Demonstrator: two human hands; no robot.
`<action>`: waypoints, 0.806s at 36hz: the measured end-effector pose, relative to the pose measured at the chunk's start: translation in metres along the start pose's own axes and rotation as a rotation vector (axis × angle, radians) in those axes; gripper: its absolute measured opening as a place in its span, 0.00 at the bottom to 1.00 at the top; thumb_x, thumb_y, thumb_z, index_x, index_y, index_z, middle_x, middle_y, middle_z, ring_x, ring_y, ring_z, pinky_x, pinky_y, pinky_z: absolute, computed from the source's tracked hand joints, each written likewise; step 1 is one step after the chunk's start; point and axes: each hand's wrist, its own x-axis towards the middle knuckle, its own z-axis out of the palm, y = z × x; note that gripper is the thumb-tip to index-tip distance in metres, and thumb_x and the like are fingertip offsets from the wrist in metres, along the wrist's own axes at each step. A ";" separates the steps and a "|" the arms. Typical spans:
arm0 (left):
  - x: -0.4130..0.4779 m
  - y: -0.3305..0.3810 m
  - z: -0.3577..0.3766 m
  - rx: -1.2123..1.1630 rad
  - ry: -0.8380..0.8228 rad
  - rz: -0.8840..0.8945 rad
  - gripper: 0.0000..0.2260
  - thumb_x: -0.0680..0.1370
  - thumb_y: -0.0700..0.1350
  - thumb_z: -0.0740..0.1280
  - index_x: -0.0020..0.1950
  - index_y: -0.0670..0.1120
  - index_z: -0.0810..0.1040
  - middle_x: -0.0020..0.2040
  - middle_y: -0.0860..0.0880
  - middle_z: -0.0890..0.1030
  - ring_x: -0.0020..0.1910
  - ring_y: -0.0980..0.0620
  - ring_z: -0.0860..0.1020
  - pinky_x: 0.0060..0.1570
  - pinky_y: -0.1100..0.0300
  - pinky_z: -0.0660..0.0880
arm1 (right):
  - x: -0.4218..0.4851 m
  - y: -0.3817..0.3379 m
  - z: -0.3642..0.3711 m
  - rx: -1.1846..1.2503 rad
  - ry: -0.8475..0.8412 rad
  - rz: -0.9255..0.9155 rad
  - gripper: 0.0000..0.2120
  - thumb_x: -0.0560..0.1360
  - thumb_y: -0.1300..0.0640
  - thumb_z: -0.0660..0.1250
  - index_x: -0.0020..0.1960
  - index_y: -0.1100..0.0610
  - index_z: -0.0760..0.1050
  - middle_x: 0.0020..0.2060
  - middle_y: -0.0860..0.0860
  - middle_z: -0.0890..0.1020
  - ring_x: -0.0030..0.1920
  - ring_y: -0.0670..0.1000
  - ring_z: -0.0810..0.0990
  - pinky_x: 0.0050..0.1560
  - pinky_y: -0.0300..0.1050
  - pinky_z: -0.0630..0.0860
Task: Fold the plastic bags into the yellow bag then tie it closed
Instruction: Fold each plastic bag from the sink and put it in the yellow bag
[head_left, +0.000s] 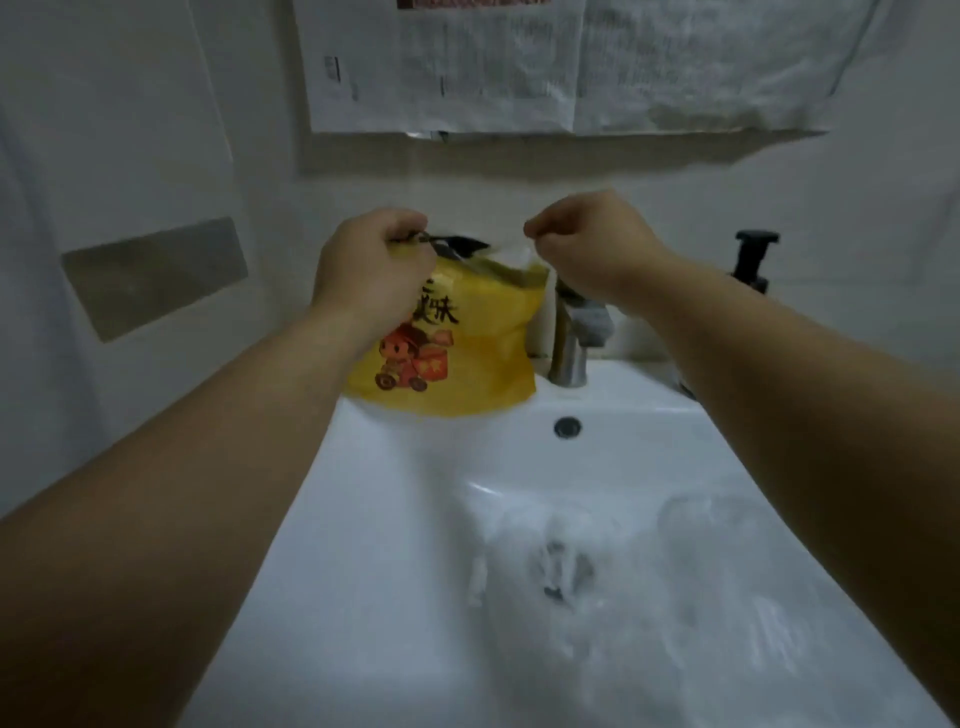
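The yellow bag (470, 358) is held up in the air over the back edge of the sink (395, 519), just left of the tap (570, 343), with its bottom hanging close to the sink rim. Its printed side, with black characters and a red cartoon figure on a scooter, is turned toward the camera.

The top left corner of the bag is gripped by the left hand (374, 262), whose fingers are curled round a dark strip of the bag's mouth. The right hand (589, 244) is clenched into a pinch, and a thin pale edge at the bag's top right appears to be caught between thumb and forefinger, though this part is blurred. The mouth of the bag is thus stretched between the two hands.

Clear plastic bags (639, 582) are seen lying crumpled in the basin, below the right forearm, well apart from the yellow bag.

An overflow hole (567, 427) is seen in the basin wall under the tap. A black dispenser (754, 260) stands at the right behind the sink. Newspaper (545, 67) is stuck on the wall (104, 130) above, and a grey patch (156, 275) is seen at the left.
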 end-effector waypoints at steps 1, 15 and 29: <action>-0.010 0.001 0.003 -0.013 0.001 -0.001 0.14 0.78 0.42 0.67 0.63 0.49 0.79 0.57 0.55 0.78 0.50 0.64 0.78 0.52 0.70 0.74 | -0.011 0.001 0.001 -0.003 0.001 0.010 0.15 0.77 0.62 0.59 0.60 0.55 0.79 0.55 0.52 0.80 0.42 0.46 0.76 0.39 0.32 0.71; -0.161 -0.040 0.074 -0.012 -0.476 -0.218 0.08 0.78 0.43 0.68 0.56 0.48 0.82 0.51 0.53 0.80 0.52 0.55 0.77 0.47 0.68 0.69 | -0.179 0.097 0.042 -0.374 -0.797 0.487 0.44 0.71 0.44 0.72 0.78 0.53 0.52 0.76 0.52 0.60 0.73 0.55 0.63 0.67 0.46 0.64; -0.164 -0.036 0.065 -0.232 -0.736 -0.505 0.48 0.63 0.73 0.69 0.77 0.54 0.60 0.74 0.54 0.66 0.70 0.48 0.68 0.67 0.47 0.66 | -0.168 0.085 0.032 0.977 -0.334 0.587 0.05 0.78 0.60 0.62 0.46 0.59 0.75 0.36 0.54 0.76 0.35 0.51 0.74 0.45 0.50 0.74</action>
